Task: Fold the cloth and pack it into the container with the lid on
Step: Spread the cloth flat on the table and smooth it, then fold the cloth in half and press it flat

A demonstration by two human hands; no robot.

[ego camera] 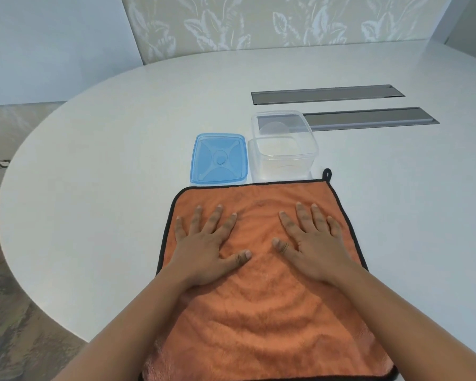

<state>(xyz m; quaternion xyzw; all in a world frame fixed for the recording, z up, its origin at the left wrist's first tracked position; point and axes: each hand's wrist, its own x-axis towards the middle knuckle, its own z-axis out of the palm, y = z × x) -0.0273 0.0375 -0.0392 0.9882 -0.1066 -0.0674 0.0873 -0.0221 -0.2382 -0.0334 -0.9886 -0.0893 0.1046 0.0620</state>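
An orange cloth (261, 312) with a black hem and a small black loop at its far right corner lies spread flat on the white table. My left hand (206, 246) rests palm down on its left half, fingers spread. My right hand (313, 243) lies the same way on the right half. Neither hand grips anything. Just beyond the cloth's far edge stands a clear square container (283, 149), uncovered and with nothing in it. Its blue lid (220, 160) lies flat on the table to the container's left, touching the cloth's edge.
The white table (107, 188) has a rounded edge at the left and front. Two grey metal slot covers (327, 94) are set into it behind the container. A patterned wall panel stands at the back, and floor shows at the lower left.
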